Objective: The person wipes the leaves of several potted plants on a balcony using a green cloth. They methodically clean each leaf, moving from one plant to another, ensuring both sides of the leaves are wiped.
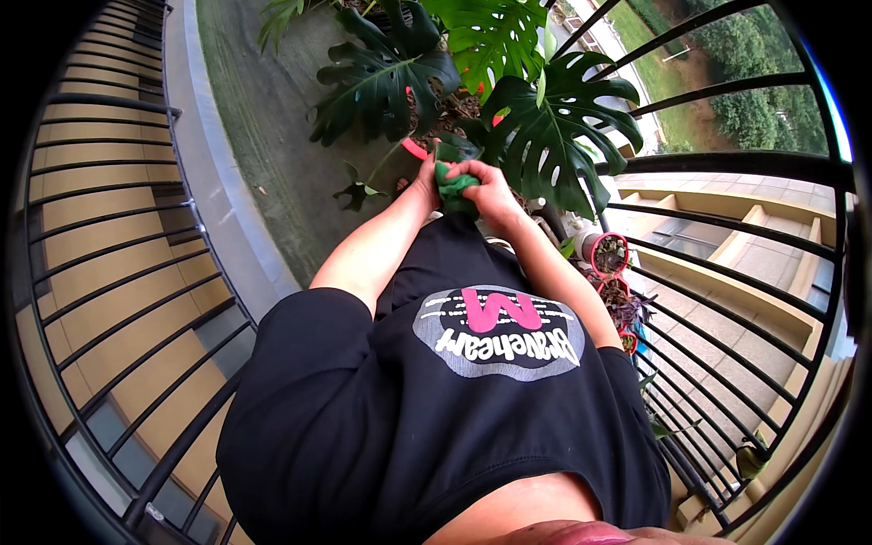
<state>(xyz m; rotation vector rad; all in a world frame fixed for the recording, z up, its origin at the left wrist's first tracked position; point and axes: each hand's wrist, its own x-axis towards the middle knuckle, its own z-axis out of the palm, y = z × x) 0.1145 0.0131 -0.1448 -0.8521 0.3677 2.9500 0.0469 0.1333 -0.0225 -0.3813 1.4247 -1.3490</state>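
Note:
A green cloth (456, 182) is bunched in my right hand (492, 191), which presses it against a dark monstera leaf (458, 151) close in front of my body. My left hand (428, 178) is at the left edge of the same leaf, its fingers partly hidden behind it. Other large split monstera leaves spread beyond my hands: a dark one (392, 71) to the left, a bright green one (494, 34) at the top and another dark one (555, 126) to the right. Part of a red pot rim (413, 148) shows just beyond my left hand.
Black metal railings (722, 163) run along the right, and another railing (109, 161) stands at the left behind a grey ledge (225, 177). Small plants in red-rimmed pots (608, 253) line the right side. A small split leaf (357, 189) hangs low over the dark green floor (272, 136).

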